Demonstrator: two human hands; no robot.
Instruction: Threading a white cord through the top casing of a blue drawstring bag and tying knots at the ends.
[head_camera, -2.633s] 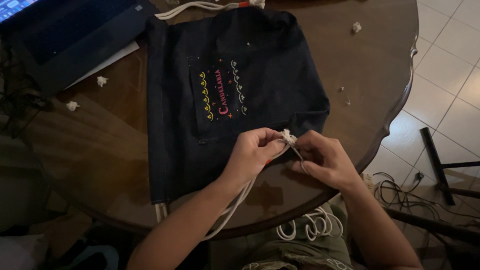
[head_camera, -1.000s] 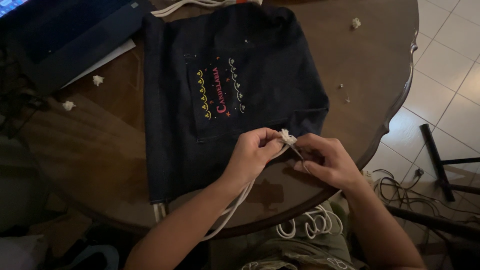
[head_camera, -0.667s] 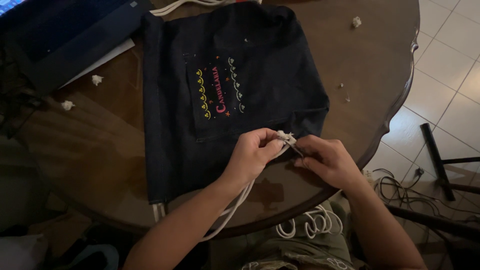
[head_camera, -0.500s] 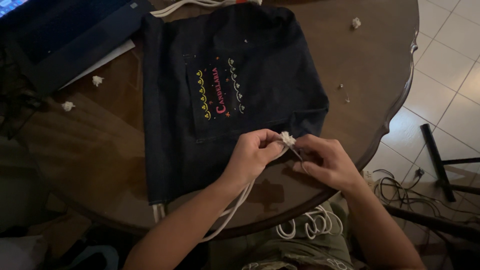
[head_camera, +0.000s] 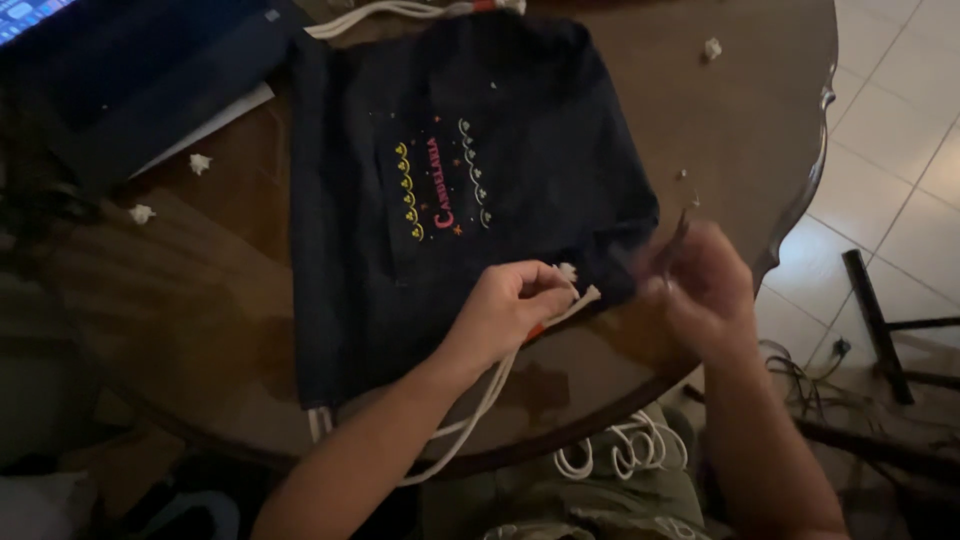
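Now L hand (head_camera: 505, 310) pinches white cord (head_camera: 578, 300) at dark bag (head_camera: 450, 180) corner; R hand (head_camera: 700, 285) blurred, grip unclear.

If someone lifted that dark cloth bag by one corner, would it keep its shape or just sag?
Probably sag: the bag lies flat and creased on the table, like thin cloth. It looks light, with no bulge showing inside. The white cord already droops off the table edge from the left hand, so it would likely dangle.

One camera on my head, looking steeply down at the round wooden table (head_camera: 700, 130), close over my two hands (floor tiles at the right edge), no second view.
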